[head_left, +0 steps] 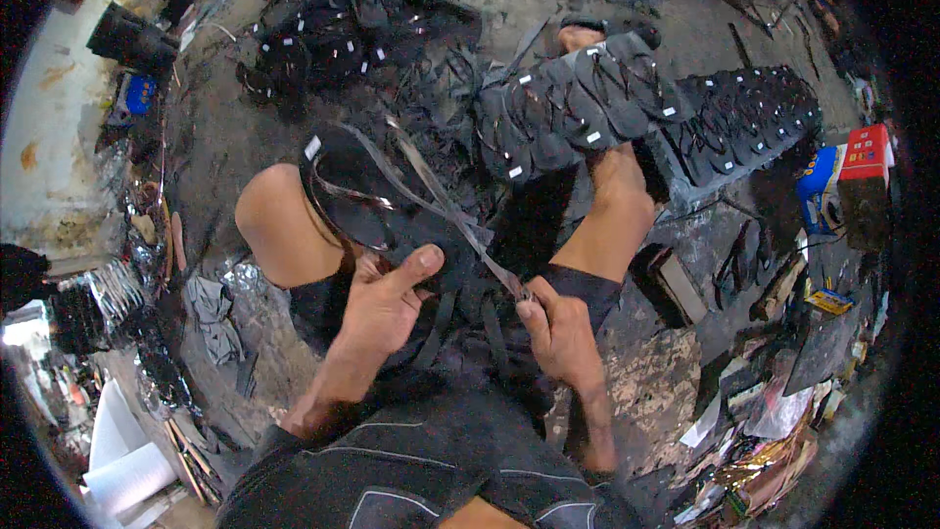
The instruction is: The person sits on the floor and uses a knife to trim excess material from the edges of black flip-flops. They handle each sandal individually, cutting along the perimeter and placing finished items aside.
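Observation:
My left hand [384, 309] is closed on the heel end of a black flip-flop [423, 233], its thumb lying on top of the sole. The flip-flop has a thin shiny strap and a small white tag near its toe. From the toe side a long, thin grey-black strip [443, 194] runs slantwise down to my right hand [563, 335]. The fingers of that hand pinch the strip's end, to the right of the sole. Whether the strip is still joined to the flip-flop's edge, I cannot tell.
Ahead lies a heap of black flip-flops [343, 34], with dark scraps beside it. Rows of flip-flops [563, 108] rest by my right foot, and more [749, 122] lie farther right. Red and blue boxes [864, 152] stand at the right; a white roll [132, 475] lies lower left.

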### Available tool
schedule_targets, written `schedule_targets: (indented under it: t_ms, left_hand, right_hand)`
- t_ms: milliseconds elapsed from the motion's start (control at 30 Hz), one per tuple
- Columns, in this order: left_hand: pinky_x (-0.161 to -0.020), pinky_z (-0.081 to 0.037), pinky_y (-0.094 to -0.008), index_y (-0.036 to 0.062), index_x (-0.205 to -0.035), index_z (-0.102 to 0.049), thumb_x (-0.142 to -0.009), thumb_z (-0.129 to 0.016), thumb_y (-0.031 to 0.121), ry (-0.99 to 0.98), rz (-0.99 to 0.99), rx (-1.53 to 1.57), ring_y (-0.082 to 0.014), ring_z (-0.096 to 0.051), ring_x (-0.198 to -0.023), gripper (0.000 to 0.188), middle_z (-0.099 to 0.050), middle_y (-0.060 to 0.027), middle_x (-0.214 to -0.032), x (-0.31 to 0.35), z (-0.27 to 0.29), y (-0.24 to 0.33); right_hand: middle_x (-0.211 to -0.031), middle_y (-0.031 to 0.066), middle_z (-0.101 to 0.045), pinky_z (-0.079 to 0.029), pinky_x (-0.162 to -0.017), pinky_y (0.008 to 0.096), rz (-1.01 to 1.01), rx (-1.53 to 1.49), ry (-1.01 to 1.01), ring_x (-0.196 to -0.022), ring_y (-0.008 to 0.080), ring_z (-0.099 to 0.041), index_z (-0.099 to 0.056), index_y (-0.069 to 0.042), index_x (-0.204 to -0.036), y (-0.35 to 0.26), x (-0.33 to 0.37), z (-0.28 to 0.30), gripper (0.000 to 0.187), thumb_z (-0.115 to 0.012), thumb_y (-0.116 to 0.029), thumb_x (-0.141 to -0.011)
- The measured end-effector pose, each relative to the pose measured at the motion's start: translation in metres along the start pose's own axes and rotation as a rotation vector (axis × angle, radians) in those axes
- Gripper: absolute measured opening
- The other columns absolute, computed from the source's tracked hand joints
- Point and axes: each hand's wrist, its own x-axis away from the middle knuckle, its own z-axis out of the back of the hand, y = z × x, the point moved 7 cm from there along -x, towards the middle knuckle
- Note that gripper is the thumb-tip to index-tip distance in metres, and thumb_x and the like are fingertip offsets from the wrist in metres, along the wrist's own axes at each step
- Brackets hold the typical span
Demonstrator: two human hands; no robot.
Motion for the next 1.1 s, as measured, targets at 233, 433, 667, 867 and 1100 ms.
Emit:
schedule_targets:
  t_ms: [233, 433, 667, 867, 1100]
  left_hand:
    - [-0.097, -0.053, -0.0364, 0.0026, -0.126, -0.061, -0.074, -0.084, -0.003, -0.018, 0.131, -0.434, -0.0202, -0.066, -0.106, 0.057, -0.067, -0.0061, -0.117, 0.011, 0.011, -0.002]
    - [-0.103, -0.051, -0.0516, 0.0058, -0.112, -0.067, -0.097, -0.063, 0.034, -0.225, -0.208, 0.264, -0.0350, -0.067, -0.106, 0.032, -0.071, -0.0212, -0.112, -0.167, -0.043, 0.139]
    - [-0.084, -0.054, -0.0577, 0.0014, -0.141, -0.044, -0.067, -0.095, 0.046, 0.142, 0.294, -0.276, -0.0304, -0.059, -0.115, 0.101, -0.059, -0.0116, -0.132, -0.279, 0.026, -0.207]
    - [-0.079, -0.057, -0.0402, -0.0019, -0.121, -0.057, -0.076, -0.088, 0.040, 0.394, -0.339, -0.776, -0.0295, -0.071, -0.092, 0.069, -0.070, -0.0188, -0.111, -0.231, 0.008, -0.109]
    - [-0.079, -0.056, -0.0433, -0.0107, -0.122, -0.055, -0.084, -0.081, 0.046, 0.774, -0.106, -0.657, -0.0344, -0.069, -0.091, 0.073, -0.068, -0.0245, -0.109, -0.196, 0.133, -0.108]
  right_hand:
    - [-0.068, 0.0097, -0.050, -0.039, -0.053, 0.0358, 0.045, -0.427, 0.014, -0.056, 0.0200, -0.049, -0.057, -0.003, -0.098, -0.007, -0.071, -0.030, 0.039, -0.044, -0.039, -0.109]
    - [-0.072, -0.0018, -0.053, -0.039, -0.047, 0.0251, -0.418, -0.818, 0.479, -0.057, 0.0085, -0.048, -0.059, -0.011, -0.098, 0.094, -0.001, 0.029, 0.031, -0.048, -0.038, -0.108]
    - [-0.064, 0.0042, -0.051, -0.041, -0.041, 0.0305, -0.334, -1.031, 0.782, -0.047, 0.0153, -0.047, -0.057, -0.008, -0.106, 0.155, 0.028, 0.076, 0.049, -0.047, -0.056, -0.103]
    - [-0.072, 0.0049, -0.052, -0.042, -0.045, 0.0277, -0.357, -0.875, 0.682, -0.053, 0.0140, -0.050, -0.054, -0.007, -0.119, 0.120, -0.011, 0.036, 0.029, -0.050, -0.031, -0.106]
    - [-0.075, 0.0044, -0.055, -0.042, -0.059, 0.0372, -0.236, -0.373, 0.195, -0.060, 0.0175, -0.047, -0.056, -0.004, -0.113, 0.054, -0.066, -0.028, 0.025, -0.051, -0.028, -0.107]
